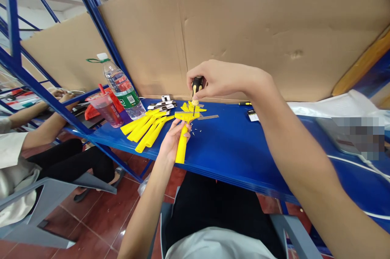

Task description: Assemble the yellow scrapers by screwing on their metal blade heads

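Note:
My left hand point(174, 137) is closed around the neck of a yellow plastic scraper point(182, 145), its wide head pointing away from me and its handle towards me. From above, my right hand point(205, 78) grips a screwdriver point(197, 84) with a black and pale yellow handle. The screwdriver stands nearly upright, its shaft reaching down to the scraper's head. Just beyond lie more yellow plastic pieces point(195, 106) and a thin metal blade point(209, 117). Small screws point(195, 131) are scattered on the blue table beside the scraper.
Left on the blue table point(225, 149) are several yellow scrapers point(146, 129), black-and-white packets point(163, 104), a water bottle point(124, 88) and a red drink cup point(106, 108). Another screwdriver point(243, 104) lies by the cardboard wall point(243, 27). A co-worker point(39, 141) sits at left.

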Available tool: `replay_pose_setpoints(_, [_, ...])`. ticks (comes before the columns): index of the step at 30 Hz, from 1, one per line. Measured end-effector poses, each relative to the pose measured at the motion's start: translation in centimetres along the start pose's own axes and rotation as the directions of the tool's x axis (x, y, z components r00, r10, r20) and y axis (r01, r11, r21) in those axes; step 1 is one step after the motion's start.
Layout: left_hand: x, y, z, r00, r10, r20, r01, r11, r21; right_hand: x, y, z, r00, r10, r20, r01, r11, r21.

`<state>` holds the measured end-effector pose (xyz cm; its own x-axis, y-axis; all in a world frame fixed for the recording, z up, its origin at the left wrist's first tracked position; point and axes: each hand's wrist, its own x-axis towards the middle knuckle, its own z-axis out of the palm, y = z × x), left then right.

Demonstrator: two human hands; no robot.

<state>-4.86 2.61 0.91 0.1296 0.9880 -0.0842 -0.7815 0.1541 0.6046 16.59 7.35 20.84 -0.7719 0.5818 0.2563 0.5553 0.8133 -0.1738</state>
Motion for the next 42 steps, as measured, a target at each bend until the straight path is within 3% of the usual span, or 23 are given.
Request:
replay_pose_setpoints(6, [0.1,-0.1,-0.1,1.000,-0.003,0.021,0.002,1.000,0.024,0.4,0.1,0.6,0.998,0.054,-0.021,-0.054,0.998,0.010])
replay_pose_setpoints(12, [-0.2,-0.1,0.1,1.000,0.025,-0.005,-0.025,1.000,-0.011,0.3,0.3,0.4,1.000,0.018,0.016,-0.018,1.000,0.000])
replay_pose_setpoints(18, [-0.4,-0.2,0.5,1.000,0.009,0.001,-0.009,1.000,-0.020,0.7,-0.1,0.7,0.998,0.002,-0.069,-0.001,1.000,0.012])
replay_pose_setpoints(24, [0.0,-0.1,0.2,0.999,-0.021,-0.031,0.021,1.000,0.006,1.0,0.9,1.4,0.999,0.013,0.042,-0.013,1.000,-0.010])
replay_pose_setpoints(31, [-0.2,-0.1,0.3,0.999,0.004,-0.051,-0.005,1.000,-0.015,1.1,0.8,1.1,0.998,-0.045,-0.053,0.048,0.998,0.051])
replay_pose_setpoints(36, [-0.2,-0.3,0.2,0.997,0.018,-0.069,-0.020,0.999,-0.026,0.9,0.9,1.5,0.999,0.054,-0.010,-0.054,0.998,-0.015])
replay_pose_setpoints(42, [0.1,-0.2,-0.3,0.999,0.018,-0.045,-0.019,0.999,-0.030,0.8,1.7,1.4,1.000,0.001,-0.002,-0.001,1.000,0.030])
